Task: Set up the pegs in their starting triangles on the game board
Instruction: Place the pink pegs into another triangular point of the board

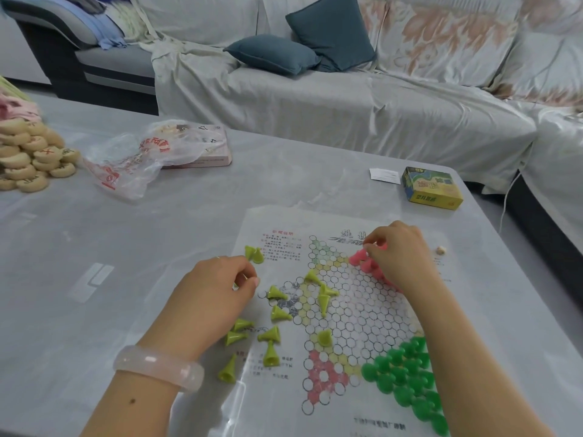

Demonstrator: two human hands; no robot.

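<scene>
Nearest, dark green pegs (pixel 407 376) packed upright in the near-right triangle of the paper game board (pixel 347 313); apparently done. Further in, lime pegs (pixel 277 313) toppled across the left side, some off the star on the printed margin. Best stood up one by one, base flat on a circle, filling the triangle from its tip inward without nudging neighbours. Left hand (pixel 220 285) curled, thumb and forefinger pinched, seemingly on a lime peg, though hard to confirm. Farther, right hand (pixel 400 253) curled over pink pegs (pixel 366 261), fingertips pinching one at the far triangle.
</scene>
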